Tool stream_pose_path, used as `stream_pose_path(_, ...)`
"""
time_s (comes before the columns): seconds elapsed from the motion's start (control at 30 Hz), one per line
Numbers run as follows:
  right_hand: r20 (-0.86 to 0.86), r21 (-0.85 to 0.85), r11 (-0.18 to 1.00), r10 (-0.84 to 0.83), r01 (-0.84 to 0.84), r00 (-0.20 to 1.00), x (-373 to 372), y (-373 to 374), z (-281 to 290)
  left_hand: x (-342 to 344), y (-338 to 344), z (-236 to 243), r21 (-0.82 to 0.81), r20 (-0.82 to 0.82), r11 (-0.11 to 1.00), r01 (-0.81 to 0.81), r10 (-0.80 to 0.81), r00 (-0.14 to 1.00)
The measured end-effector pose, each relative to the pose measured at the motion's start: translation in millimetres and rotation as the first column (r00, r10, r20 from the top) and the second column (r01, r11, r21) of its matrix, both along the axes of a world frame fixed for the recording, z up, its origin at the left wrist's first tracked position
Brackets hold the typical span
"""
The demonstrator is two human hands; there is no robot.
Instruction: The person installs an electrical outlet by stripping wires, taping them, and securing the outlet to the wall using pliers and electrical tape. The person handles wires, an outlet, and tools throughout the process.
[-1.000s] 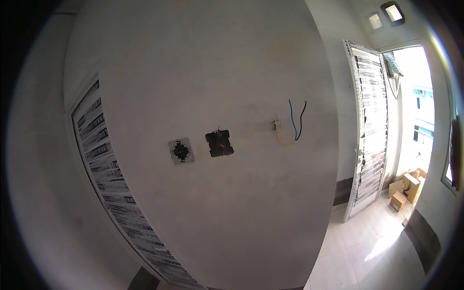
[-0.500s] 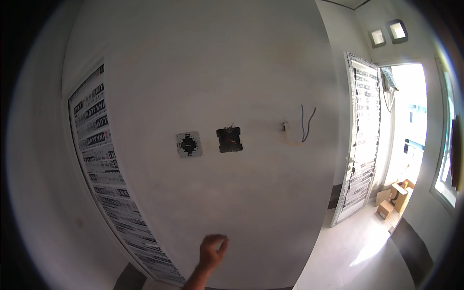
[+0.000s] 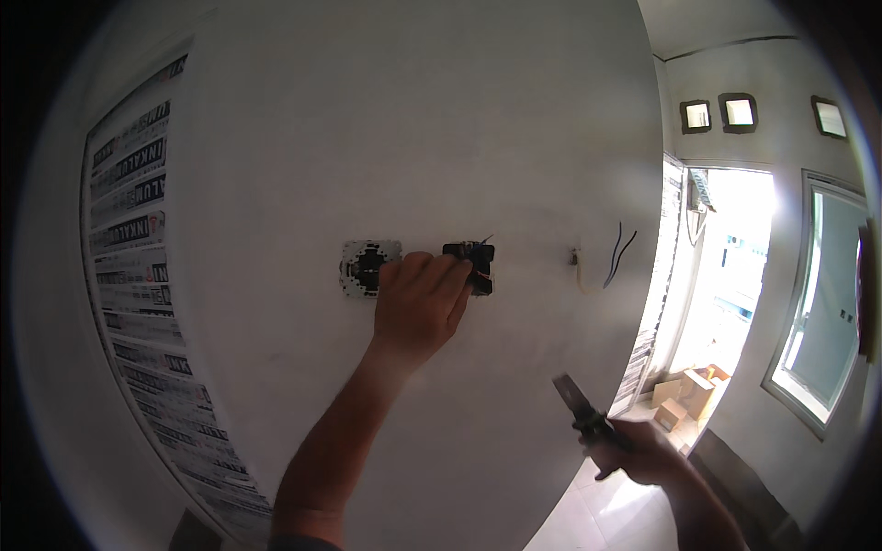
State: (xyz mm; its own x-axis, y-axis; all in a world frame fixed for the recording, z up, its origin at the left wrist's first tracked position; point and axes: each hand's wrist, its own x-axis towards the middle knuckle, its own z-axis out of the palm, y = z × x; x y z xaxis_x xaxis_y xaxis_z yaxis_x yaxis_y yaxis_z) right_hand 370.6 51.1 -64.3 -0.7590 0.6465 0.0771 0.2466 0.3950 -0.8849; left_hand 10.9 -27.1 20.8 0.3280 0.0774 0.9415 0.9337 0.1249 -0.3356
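Note:
My left hand [image 3: 420, 298] reaches to the black wall box [image 3: 483, 280] with curled fingers over its left side; what they grip is hidden. A short blue wire [image 3: 482, 242] pokes from the box top. Just left is a grey square plate [image 3: 356, 286] with a dark centre. My right hand [image 3: 634, 452] holds a dark hand tool [image 3: 581, 408] with a long flat head, blurred, below and right of the box. Further right, a small fitting [image 3: 573, 257] and loose blue and black wires [image 3: 614, 254] come out of the wall.
A door covered in printed protective film [image 3: 138, 266] stands left. At right are a bright open doorway [image 3: 730, 257] with cardboard boxes [image 3: 696, 395], a window [image 3: 818, 303], small vent openings [image 3: 740, 112] and tiled floor [image 3: 597, 505].
My left hand has risen from the bottom of the view to the black box. My right hand has appeared with the tool. The view has shifted, showing more of the right-hand window.

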Motion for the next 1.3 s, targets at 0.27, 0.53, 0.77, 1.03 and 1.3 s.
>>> stream_pose_path(0.27,0.177,0.290,0.957,-0.051,-0.003,0.983,-92.3,-6.3,109.0,-24.4,12.1,4.4,0.046,-0.031,0.999,0.000,0.002,1.000)
stream_pose_path(0.53,0.247,0.347,0.937,-0.118,0.026,0.962,-115.9,-8.7,133.2,-31.0,21.0,5.0,0.040,-0.091,0.999,0.023,-0.020,0.996)
stream_pose_path(0.77,0.275,0.444,0.895,-0.175,0.037,0.945,-121.8,-8.1,135.0,-31.7,20.7,5.0,0.054,-0.103,0.998,0.036,-0.030,0.994)
stream_pose_path(1.03,0.230,0.290,0.957,-0.077,0.007,0.970,-125.1,1.0,128.8,-31.3,19.2,4.4,0.067,-0.115,0.997,0.040,-0.032,0.993)
stream_pose_path(1.3,0.199,0.122,0.985,0.096,-0.122,0.975,-116.8,-5.0,128.5,-30.2,21.9,5.4,0.054,-0.127,0.997,0.056,-0.048,0.991)
